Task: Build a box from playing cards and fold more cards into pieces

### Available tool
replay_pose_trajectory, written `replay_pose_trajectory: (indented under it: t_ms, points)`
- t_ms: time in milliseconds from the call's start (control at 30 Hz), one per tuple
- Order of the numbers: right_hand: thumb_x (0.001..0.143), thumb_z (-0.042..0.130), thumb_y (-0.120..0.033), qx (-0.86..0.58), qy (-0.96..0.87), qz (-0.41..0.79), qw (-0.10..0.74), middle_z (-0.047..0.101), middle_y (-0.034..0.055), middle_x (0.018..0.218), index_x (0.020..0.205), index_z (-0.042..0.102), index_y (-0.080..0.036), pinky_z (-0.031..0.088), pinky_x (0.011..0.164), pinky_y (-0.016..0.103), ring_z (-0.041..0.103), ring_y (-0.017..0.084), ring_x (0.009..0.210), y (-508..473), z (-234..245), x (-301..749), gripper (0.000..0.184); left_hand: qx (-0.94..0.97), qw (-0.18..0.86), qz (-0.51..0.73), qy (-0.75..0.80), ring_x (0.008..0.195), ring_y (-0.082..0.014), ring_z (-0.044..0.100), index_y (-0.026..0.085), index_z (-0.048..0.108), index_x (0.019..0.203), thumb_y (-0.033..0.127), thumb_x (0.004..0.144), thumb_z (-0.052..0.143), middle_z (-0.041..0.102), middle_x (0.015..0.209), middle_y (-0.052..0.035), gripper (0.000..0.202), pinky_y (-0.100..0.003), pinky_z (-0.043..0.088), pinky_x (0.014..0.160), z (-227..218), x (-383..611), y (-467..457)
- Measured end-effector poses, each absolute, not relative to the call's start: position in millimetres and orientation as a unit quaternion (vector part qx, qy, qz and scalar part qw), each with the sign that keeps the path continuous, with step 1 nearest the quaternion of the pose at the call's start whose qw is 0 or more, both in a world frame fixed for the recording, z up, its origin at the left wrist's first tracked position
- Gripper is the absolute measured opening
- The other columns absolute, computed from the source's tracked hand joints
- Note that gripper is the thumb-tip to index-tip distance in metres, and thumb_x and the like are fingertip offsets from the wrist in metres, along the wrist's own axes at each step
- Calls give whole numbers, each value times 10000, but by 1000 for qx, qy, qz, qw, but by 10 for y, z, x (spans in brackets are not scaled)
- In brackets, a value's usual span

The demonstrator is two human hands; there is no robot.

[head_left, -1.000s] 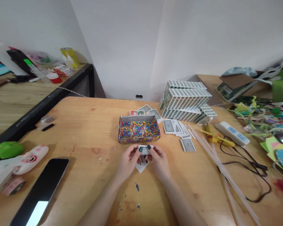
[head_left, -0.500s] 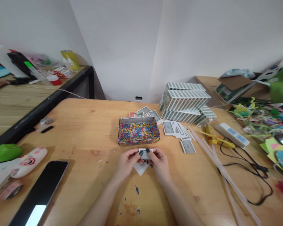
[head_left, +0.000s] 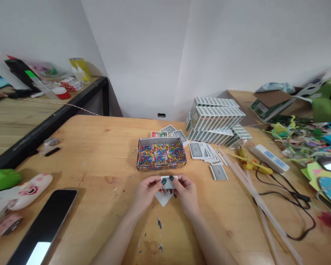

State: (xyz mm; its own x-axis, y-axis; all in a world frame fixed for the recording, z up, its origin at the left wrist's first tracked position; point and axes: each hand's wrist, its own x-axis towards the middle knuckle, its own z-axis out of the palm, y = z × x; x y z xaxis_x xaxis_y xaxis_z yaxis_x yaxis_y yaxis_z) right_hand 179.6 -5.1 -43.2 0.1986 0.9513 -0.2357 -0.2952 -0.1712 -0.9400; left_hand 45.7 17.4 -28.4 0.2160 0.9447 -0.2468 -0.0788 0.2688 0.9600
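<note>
Over the last second you keep the same hold, but what shows beneath it changes: the white piece [head_left: 163, 198] under your fingers now bares a mostly plain corner, with less of its dark print showing. I'd read that as a small readjustment of the cards rather than a new step; your hands have also eased slightly nearer to you, away from the box. The patterned card [head_left: 168, 186] sits between your hands, its grey back towards you — your left hand [head_left: 148, 190] and right hand [head_left: 187, 190] both pinch it, thumbs on top, fingers tucked beneath. Its visible long axis runs across, from left hand to right, though your thumbs cover part of the outline, so I can't tell whether it's folded. The white piece points its free corner towards you, a little to the left. Just beyond your fingertips stands the colourful box [head_left: 161, 166], its long side also running left to right, while the fanned cards [head_left: 196, 151] lie farther out, beyond your right hand.
</note>
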Motion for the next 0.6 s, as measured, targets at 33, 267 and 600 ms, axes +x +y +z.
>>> replay_pose_trajectory:
  t_ms: [33,267,600]
  points:
    - [682,644,-403,-530,-311,551,564,500,-34,502,646,547,-157,322,401,201,411,75,417,-51,-429,1799,267,448,638,403,480,537,-117,531,137,679,765,258,679,624,625,634,-16,158,-234,445,550,-282,459,174]
    - [665,654,-417,-534,-305,554,562,509,-37,492,612,535,-163,325,412,205,419,80,419,-45,-452,1815,285,436,646,408,475,528,-106,526,140,673,743,252,665,636,621,634,-8,142,-223,433,540,-282,461,173]
    - [671,642,-449,-536,-321,549,555,506,-28,483,613,532,-164,318,402,212,410,86,406,-50,-426,1808,310,442,642,407,477,518,-118,516,142,682,725,279,661,635,602,593,-13,158,-228,423,514,-224,464,171]
